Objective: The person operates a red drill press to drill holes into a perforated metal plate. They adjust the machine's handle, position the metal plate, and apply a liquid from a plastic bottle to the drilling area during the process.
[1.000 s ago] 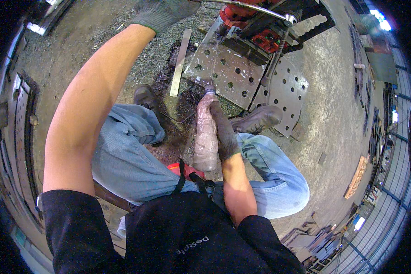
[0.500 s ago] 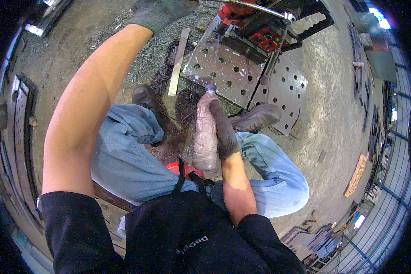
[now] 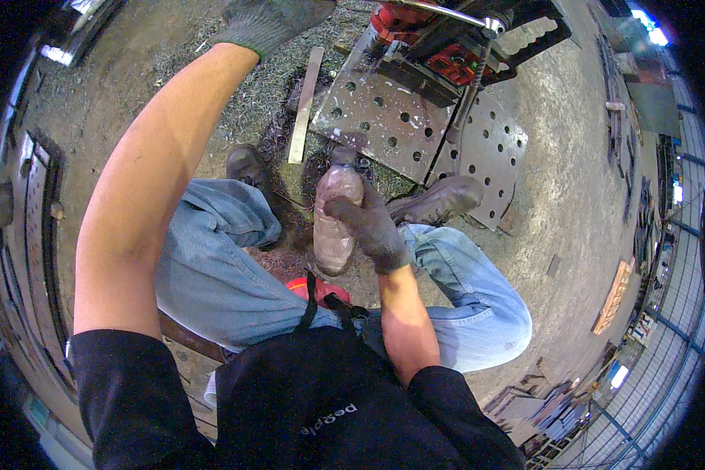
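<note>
My right hand (image 3: 368, 227), in a dark knit glove, is wrapped round a dented plastic bottle (image 3: 337, 223) of cloudy brownish liquid. The bottle's dark-capped neck points away from me, over the ground before a perforated steel plate. At the upper edge of the view my gloved left hand (image 3: 274, 23) is closed at the end of a shiny metal lever (image 3: 439, 11); its fingertips are partly cut off. That lever joins a red and black drilling machine (image 3: 454, 63) above the perforated steel plate (image 3: 380, 117).
A flat metal strip (image 3: 306, 106) lies left of the plate, beside piles of metal shavings (image 3: 247, 98). My boots (image 3: 446, 200) flank the bottle. Something red (image 3: 321, 290) lies between my legs. Stacked steel (image 3: 544, 423) and a mesh fence (image 3: 674, 337) stand at the right.
The bottle has tilted and shifted slightly left and nearer me. A thin stream from its cap toward the machine no longer shows. My left hand stays about where it was at the lever.
</note>
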{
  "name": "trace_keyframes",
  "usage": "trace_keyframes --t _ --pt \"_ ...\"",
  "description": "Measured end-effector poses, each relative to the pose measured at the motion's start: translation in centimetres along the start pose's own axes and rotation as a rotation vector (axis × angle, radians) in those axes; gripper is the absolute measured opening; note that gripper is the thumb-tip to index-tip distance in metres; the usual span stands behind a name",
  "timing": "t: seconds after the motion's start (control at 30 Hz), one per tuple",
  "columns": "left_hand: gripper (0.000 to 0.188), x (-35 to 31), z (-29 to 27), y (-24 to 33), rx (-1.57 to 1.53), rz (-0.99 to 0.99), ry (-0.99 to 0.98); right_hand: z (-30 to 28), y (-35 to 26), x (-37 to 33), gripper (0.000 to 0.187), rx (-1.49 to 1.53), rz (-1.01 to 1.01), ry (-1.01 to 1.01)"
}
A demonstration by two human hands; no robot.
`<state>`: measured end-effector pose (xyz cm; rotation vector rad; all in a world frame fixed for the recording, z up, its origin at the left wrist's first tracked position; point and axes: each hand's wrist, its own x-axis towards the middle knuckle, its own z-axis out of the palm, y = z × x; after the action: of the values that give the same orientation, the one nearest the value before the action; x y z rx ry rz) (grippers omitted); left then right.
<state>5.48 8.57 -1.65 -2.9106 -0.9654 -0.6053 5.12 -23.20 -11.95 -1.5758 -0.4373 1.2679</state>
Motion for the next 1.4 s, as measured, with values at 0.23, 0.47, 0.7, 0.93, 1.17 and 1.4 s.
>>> trace_keyframes --t 0.23,0.47,0.7,0.93,1.17,1.4 --pt "0.03 0.1 -0.3 0.5 0.016 -0.057 -0.056 0.5 -0.1 -0.1 0.06 0.014 0.044 -0.037" --pt "0.028 -0.3 -0.4 0.6 -0.032 -0.052 -0.013 0.4 -0.7 -0.2 0.063 0.01 0.041 -0.005" --pt "0.028 0.0 0.2 0.2 -0.027 -0.048 -0.007 0.2 -0.4 0.0 0.059 0.041 0.022 0.003" --pt "0.027 -0.2 -0.2 0.2 -0.057 -0.034 -0.018 -0.1 -0.1 0.2 0.045 0.299 0.224 0.126" --pt "0.025 0.0 0.2 0.5 0.002 -0.086 -0.075 -1.0 1.7 1.3 0.054 0.366 0.299 0.145" --pt "0.024 -0.2 -0.1 0.3 -0.04 -0.072 -0.074 -1.2 2.0 1.5 0.035 0.643 0.232 0.048"
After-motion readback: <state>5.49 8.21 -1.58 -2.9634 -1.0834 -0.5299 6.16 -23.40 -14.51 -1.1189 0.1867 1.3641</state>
